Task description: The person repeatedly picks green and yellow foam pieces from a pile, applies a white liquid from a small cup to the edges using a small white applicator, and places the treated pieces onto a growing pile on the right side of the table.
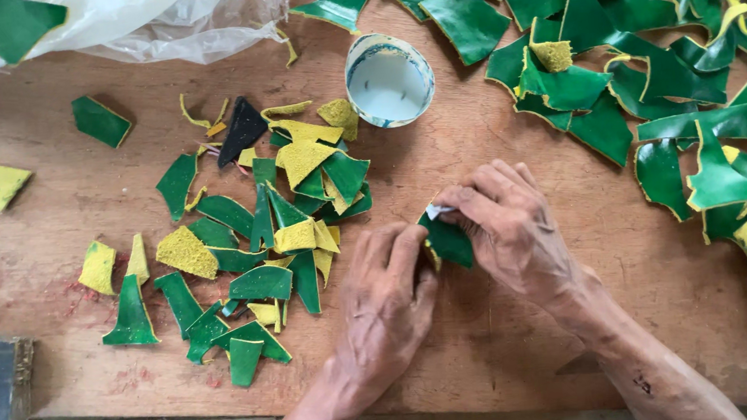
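Wooden tabletop [510,333] carries a large green scrap heap [687,92] at right, a smaller cut-piece pile [260,247] at left and a white cup [388,80] above; bare board lies near the front edge. Left hand [386,303] and right hand [510,225] meet, both pinching one green piece [448,239], wrists angled inward.

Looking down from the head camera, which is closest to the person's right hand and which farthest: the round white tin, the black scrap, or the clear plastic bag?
From the right hand:
1. Round white tin, just above the hand and slightly left.
2. Black scrap, further left, at the top of the small pile of cut pieces.
3. Clear plastic bag, in the top left corner.
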